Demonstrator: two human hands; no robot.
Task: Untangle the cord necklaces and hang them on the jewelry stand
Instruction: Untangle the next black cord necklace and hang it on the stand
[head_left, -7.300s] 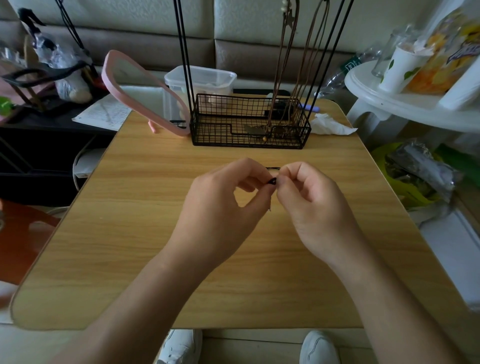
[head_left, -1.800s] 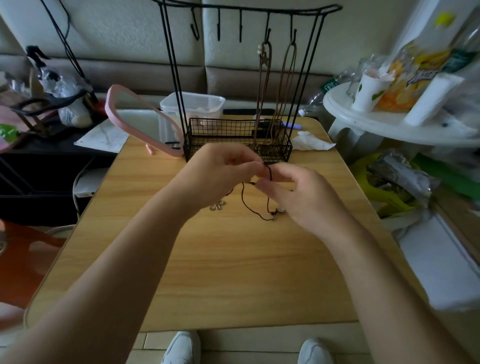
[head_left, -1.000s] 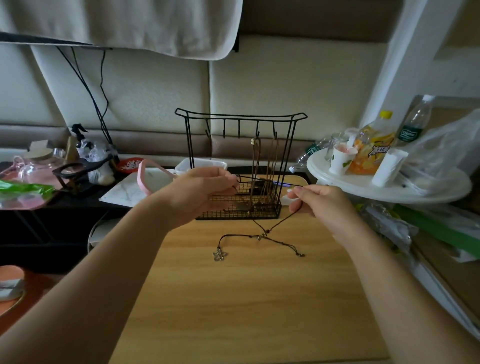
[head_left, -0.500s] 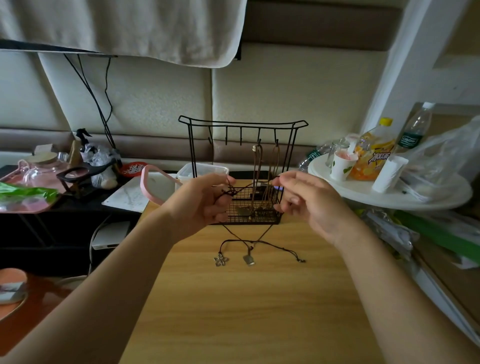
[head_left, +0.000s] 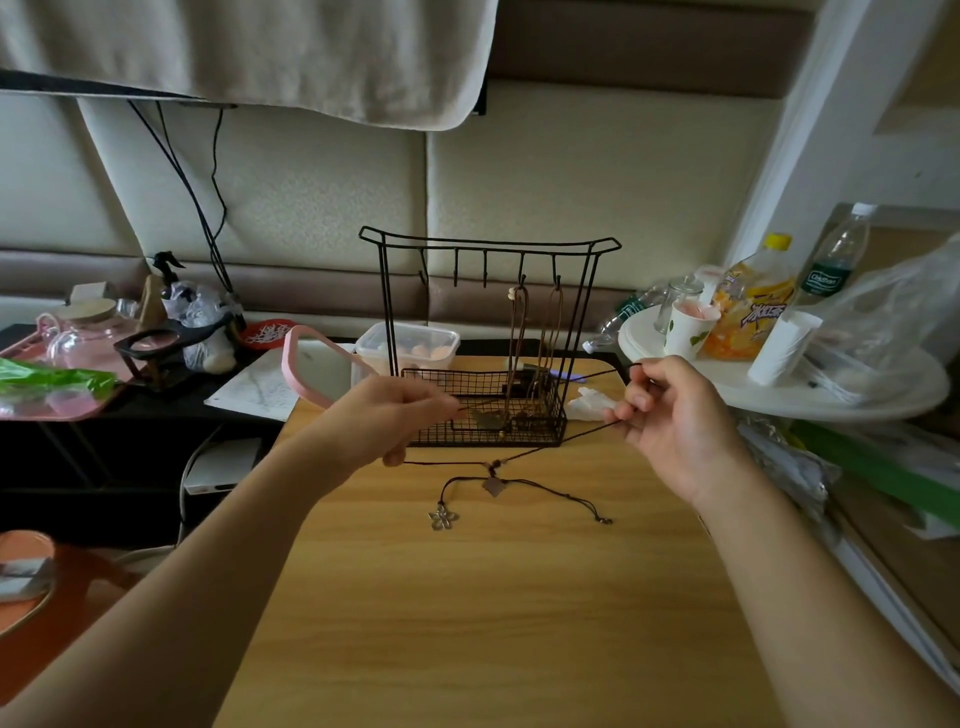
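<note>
So in the middle of the frame a dark cord (head_left: 561, 442) is being held stretched out as a loop between both hands, just above the table (head_left: 493, 623) and right in front of the stand (head_left: 447, 382). One end is pinched by the left hand (head_left: 384, 421), fingers curled in around it, and the other end is pinched between thumb and fingers of the right hand (head_left: 670, 415), a bit higher up at centre right. The upper strand is run across in front of the stand's basket, the lower strand sags down to a few beads with a small pendant (head_left: 493, 486) dangling off them. Under that, a flower necklace (head_left: 443, 518) is laid out loose on the table; whether the pendant is touching its cord or is snagged on it can't be told from here. Two brown necklaces (head_left: 521, 332) are already hung on the right-hand hooks of the stand, tails down in the basket. A pink mirror (head_left: 322, 371) is propped left of the stand, and a crumpled tissue (head_left: 587, 405) is left on its right.
</note>
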